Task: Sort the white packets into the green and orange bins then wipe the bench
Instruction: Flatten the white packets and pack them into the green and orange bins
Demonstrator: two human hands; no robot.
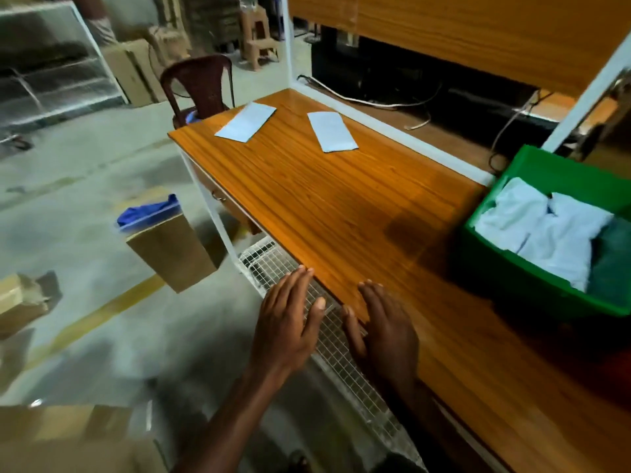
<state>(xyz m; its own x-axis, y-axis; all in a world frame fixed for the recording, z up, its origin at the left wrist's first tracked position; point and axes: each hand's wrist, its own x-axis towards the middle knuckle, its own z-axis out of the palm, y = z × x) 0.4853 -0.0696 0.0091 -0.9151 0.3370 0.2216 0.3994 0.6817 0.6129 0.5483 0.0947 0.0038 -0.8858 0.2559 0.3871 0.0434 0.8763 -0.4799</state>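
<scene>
Two flat white packets (246, 121) (332, 131) | glossy woodgrain bench (341, 206) | both hands (286, 322) (386, 332) empty, fingers spread

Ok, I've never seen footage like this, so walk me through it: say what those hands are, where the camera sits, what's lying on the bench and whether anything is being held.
There is no machine here. A person is working with bare hands, and the single picture comes from a wide-angle camera worn on the head, looking forward and down. That is why the edges bend.

The left hand is open, fingers spread, just off the near edge of the wooden bench. The right hand is also open, lying flat at that edge. Neither holds anything.

On the bench, at the far end, two white packets lie flat and apart: one to the left and one to the right. At the right stands the green bin, already holding several white packets. No orange bin is clearly in view. A dark plastic chair stands beyond the bench.
</scene>
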